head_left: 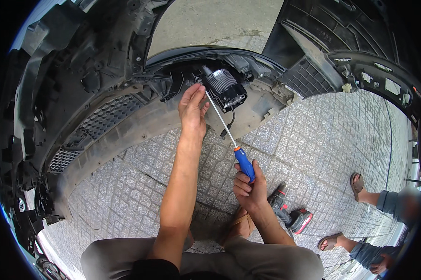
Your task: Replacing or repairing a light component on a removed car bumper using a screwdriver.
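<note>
My right hand (pixel 251 189) is wrapped round the blue handle of a screwdriver (pixel 244 164). Its long metal shaft runs up and to the left, ending at my left fingertips. There, my left hand (pixel 192 109) is closed in a pinch beside a black finned module (pixel 223 84); whatever lies between thumb and fingers is too small and hidden to make out. The module sits on the inner side of a black car bumper cover (pixel 164 114). From its lower edge hangs a short black cable (pixel 232 119) with a connector at the end.
A cordless drill (pixel 280 200) with a red and black battery lies on the paving (pixel 313 154) right of my right forearm. At the right stands or sits another person in sandals (pixel 331 241). Honeycomb grille mesh (pixel 108 116) and more black plastic parts (pixel 313 77) curve round the far side.
</note>
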{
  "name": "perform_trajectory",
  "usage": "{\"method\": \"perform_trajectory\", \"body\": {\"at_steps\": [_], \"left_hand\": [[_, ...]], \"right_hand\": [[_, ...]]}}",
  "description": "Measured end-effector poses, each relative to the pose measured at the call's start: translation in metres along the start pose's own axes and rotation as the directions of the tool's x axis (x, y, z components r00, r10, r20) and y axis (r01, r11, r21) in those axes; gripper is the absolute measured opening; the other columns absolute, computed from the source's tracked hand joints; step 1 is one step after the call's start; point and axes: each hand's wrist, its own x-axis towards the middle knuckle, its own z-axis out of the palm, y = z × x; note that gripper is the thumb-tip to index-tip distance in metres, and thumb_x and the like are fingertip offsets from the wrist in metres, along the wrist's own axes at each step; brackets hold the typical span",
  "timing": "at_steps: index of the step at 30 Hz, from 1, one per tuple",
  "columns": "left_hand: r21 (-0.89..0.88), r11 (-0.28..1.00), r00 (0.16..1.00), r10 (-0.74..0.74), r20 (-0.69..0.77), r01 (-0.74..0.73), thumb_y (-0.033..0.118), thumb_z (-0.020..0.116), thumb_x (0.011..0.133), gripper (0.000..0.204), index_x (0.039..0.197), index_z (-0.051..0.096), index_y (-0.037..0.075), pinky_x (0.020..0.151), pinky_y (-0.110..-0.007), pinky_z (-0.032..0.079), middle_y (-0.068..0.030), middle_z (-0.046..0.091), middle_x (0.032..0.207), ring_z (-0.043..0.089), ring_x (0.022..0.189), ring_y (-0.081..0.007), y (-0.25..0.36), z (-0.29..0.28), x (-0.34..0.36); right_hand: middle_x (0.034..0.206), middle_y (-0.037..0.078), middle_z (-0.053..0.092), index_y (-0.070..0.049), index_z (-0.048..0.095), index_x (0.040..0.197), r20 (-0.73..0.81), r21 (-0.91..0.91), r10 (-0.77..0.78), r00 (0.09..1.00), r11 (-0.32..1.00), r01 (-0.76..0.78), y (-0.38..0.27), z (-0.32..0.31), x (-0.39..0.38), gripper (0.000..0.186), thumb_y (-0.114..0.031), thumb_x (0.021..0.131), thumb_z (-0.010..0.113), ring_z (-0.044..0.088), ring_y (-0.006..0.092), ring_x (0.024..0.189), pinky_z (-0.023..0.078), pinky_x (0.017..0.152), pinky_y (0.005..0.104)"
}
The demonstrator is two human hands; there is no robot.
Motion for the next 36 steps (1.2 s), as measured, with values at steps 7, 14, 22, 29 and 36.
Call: {"method": "perform_trajectory", "body": {"at_steps": [7,14,22,29,36], "left_hand": [[0.015,1.000,1.000,0.008,0.005,-0.008,0.016,0.074,0.094,0.028,0.120,0.067,0.009,0.076,-0.025,0.048,0.0035,0.070,0.100,0.061,0.088,-0.0076,-0.004,-0.001,0.000],[-0.044,0.999,1.000,0.023,-0.003,-0.023,0.015,0.075,0.093,0.024,0.115,0.069,0.009,0.069,-0.021,0.047,0.0040,0.070,0.097,0.060,0.083,-0.0053,-0.004,-0.004,0.003],[-0.018,0.998,0.998,0.060,-0.021,-0.061,0.014,0.074,0.093,0.027,0.119,0.068,0.006,0.068,-0.020,0.047,0.0029,0.071,0.098,0.060,0.081,-0.0050,-0.008,-0.002,0.001],[-0.051,0.997,0.998,0.056,0.006,-0.056,0.013,0.072,0.094,0.028,0.121,0.066,0.006,0.068,-0.021,0.048,0.0030,0.069,0.097,0.059,0.081,-0.0057,-0.009,-0.003,0.002],[-0.065,0.997,0.997,0.037,0.066,-0.033,0.017,0.069,0.096,0.027,0.121,0.063,0.008,0.070,-0.024,0.051,0.0009,0.069,0.101,0.062,0.087,-0.0093,-0.006,-0.007,0.002]], "right_hand": [[0.063,-0.007,0.039,0.002,0.062,0.113,0.002,-0.054,-0.029,1.000,0.998,0.029,-0.002,-0.002,0.003,0.058,-0.054,0.104,0.048,0.030,0.0038,0.045,0.026,0.041,0.0209],[0.061,-0.008,0.034,0.002,0.061,0.114,-0.008,-0.176,-0.045,0.999,0.983,0.043,-0.005,0.003,0.002,0.060,-0.056,0.105,0.046,0.025,0.0038,0.044,0.022,0.041,0.0218],[0.063,-0.007,0.033,0.002,0.060,0.117,-0.005,-0.257,-0.119,0.993,0.960,0.113,-0.006,-0.004,0.003,0.061,-0.056,0.105,0.045,0.025,0.0037,0.045,0.023,0.042,0.0219],[0.066,-0.005,0.040,0.001,0.061,0.115,0.024,-0.507,-0.330,0.944,0.809,0.296,-0.001,-0.002,-0.003,0.048,-0.044,0.107,0.049,0.033,0.0040,0.051,0.026,0.047,0.0216],[0.077,0.003,0.058,-0.001,0.063,0.117,0.364,-0.891,-0.645,0.672,-0.030,0.453,-0.001,0.002,-0.005,0.032,-0.029,0.104,0.054,0.051,0.0111,0.065,0.042,0.059,0.0278]]}}
